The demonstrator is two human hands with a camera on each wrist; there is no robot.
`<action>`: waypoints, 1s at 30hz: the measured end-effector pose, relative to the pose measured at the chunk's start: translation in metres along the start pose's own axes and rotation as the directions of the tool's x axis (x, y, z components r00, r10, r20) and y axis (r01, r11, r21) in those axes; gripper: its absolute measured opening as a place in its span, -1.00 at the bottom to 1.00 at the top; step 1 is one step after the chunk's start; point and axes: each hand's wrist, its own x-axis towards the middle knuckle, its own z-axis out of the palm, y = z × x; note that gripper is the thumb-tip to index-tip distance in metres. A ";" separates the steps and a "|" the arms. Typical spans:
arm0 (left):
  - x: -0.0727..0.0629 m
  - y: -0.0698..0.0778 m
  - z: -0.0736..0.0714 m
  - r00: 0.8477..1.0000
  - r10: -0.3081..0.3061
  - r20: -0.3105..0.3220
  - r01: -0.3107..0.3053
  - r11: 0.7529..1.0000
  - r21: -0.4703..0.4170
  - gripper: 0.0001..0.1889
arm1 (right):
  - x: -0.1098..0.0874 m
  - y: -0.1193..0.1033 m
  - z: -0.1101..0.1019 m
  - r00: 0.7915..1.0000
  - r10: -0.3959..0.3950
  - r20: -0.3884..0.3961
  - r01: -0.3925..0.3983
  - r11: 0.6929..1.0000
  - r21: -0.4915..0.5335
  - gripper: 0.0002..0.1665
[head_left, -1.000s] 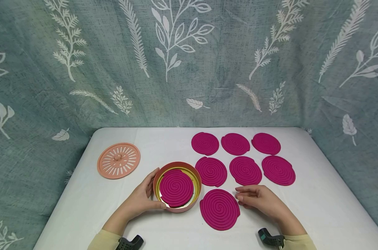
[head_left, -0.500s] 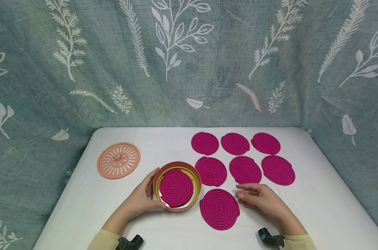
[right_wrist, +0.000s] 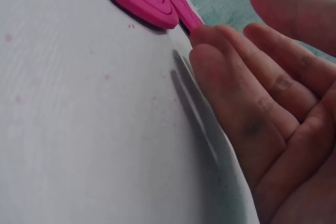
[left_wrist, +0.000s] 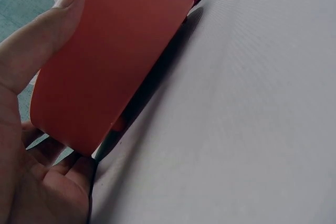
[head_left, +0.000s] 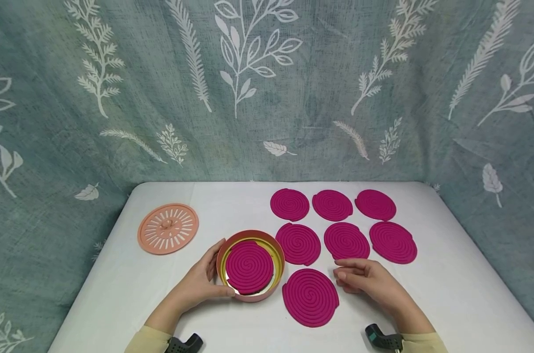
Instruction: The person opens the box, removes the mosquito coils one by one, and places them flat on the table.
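Observation:
My left hand grips the side of a round terracotta mosquito coil holder, thumb at the front and fingers round the far left side. In the left wrist view the holder's outer wall fills the space between thumb and fingers. Inside it, on a yellow and silvery base, lies a magenta mosquito coil. Another mosquito coil lies flat on the table, just left of my right hand. That hand holds nothing; its fingers are relaxed and loosely bent, apart from the coil.
Two rows of magenta mosquito coils lie flat behind, among them one at the back left and one at the right. A slotted orange lid with a small knob lies at the left of the white table. A leaf-patterned cloth hangs behind.
The head view has shifted very slightly, so everything sits a little lower in it. Both hands, the holder and the coils stay in place.

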 end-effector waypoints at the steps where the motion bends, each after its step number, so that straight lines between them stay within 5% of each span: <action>1: 0.000 0.000 0.000 1.000 0.004 -0.001 -0.004 1.000 0.002 0.30 | 0.000 0.000 0.000 1.000 -0.006 -0.003 0.006 1.000 0.010 -0.34; 15: 0.003 -0.001 0.001 1.000 0.023 0.004 -0.023 1.000 -0.004 0.30 | 0.007 -0.028 -0.008 0.998 -0.065 -0.016 0.066 0.994 0.091 -0.30; 30: 0.002 -0.004 -0.001 1.000 0.000 -0.010 0.000 1.000 -0.014 0.28 | 0.031 -0.068 0.003 0.994 -0.106 0.039 0.108 0.994 -0.031 -0.34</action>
